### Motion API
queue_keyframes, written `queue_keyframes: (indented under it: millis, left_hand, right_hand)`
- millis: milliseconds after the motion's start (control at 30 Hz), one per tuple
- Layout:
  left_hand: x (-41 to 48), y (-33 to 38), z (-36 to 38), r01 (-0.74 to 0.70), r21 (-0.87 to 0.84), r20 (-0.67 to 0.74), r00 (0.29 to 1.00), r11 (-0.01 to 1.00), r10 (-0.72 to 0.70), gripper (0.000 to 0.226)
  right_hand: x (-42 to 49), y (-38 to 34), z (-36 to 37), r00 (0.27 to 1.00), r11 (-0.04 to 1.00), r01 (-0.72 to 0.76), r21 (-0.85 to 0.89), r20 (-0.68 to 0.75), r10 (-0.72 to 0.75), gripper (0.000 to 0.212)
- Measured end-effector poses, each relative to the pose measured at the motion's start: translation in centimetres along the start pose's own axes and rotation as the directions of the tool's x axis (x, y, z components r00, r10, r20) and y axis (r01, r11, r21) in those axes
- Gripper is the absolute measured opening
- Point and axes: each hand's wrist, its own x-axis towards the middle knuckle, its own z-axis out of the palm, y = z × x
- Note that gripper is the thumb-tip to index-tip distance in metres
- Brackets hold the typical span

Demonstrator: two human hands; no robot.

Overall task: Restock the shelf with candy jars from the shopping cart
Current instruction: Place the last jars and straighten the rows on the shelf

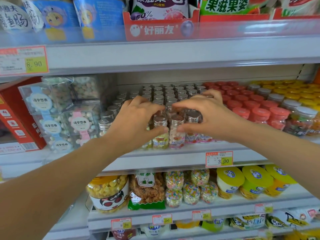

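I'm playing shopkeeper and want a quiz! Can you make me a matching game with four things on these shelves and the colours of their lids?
Things:
1. small candy jars gripped by the left hand and the right hand
2. plastic jars just right of them
3. tubs on the shelf below, right side
4. big snack jar on the shelf below, left side

Lid colours:
A. yellow
B. silver
C. orange
D. red

Pairs: 1-B, 2-D, 3-A, 4-C

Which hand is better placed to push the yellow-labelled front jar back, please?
Left. The left hand curls round the yellow-labelled jar, thumb on it; the right hand grips the pink-labelled jar beside it.
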Motion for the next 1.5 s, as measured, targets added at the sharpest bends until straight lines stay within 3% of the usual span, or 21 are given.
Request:
queue_keyframes:
  millis: [100,200,533,733,833,933,1000,1133,1233,1500]
  left_hand:
    - [0.4,0.9,0.2,-0.051,0.019,-0.086,0.995,0.999,0.053,0.056]
    - [1.1,2.0,0.7,-0.071,0.019,-0.086,0.994,0.997,0.073,0.046]
    - [1.4,2.5,1.5,0.004,-0.062,-0.063,0.998,0.998,-0.008,0.04]
    - [1.4,2.4,1.8,0.059,-0.098,-0.015,0.998,0.993,-0.06,0.039]
    - [1.4,2.8,1.8,0.011,-0.072,-0.056,0.998,0.997,-0.015,0.041]
    - [1.3,3.5,1.9,-0.049,-0.03,-0.124,0.991,0.998,0.045,0.048]
    - [1.5,4.1,2.1,-0.085,-0.013,-0.157,0.984,0.996,0.082,0.047]
    - [2.5,5.5,2.5,-0.063,-0.01,-0.132,0.989,0.998,0.061,0.046]
    - [2.9,6.0,2.9,-0.045,-0.02,-0.122,0.992,0.999,0.042,0.037]
    - [3.1,5.9,3.2,-0.006,-0.087,-0.118,0.993,0.996,-0.004,0.034]
  right_hand:
    - [-0.8,1.5,-0.7,0.994,0.991,-0.046,-0.126,-0.108,0.032,0.055]
    - [-1.4,2.2,-0.6,0.992,0.98,-0.047,-0.194,-0.12,0.024,0.044]
    - [-1.6,2.2,-0.3,0.986,0.983,0.023,-0.18,-0.159,-0.052,0.03]
    - [-2.3,2.4,-0.4,0.985,0.986,0.039,-0.159,-0.158,-0.064,0.032]
    - [-2.2,2.2,-0.6,0.994,0.985,0.006,-0.172,-0.105,-0.025,0.043]
    - [-2.8,2.8,-1.4,0.985,0.986,-0.025,-0.163,-0.172,-0.003,0.055]
    - [-3.4,3.6,-1.9,0.98,0.982,-0.062,-0.18,-0.196,0.026,0.047]
    - [-3.6,4.1,-1.6,0.994,0.968,-0.085,-0.238,-0.086,0.066,0.04]
    - [-3.4,4.1,-1.6,0.992,0.973,-0.079,-0.218,-0.118,0.054,0.033]
    - [-3.9,4.2,-2.1,0.993,0.971,-0.079,-0.224,-0.106,0.057,0.033]
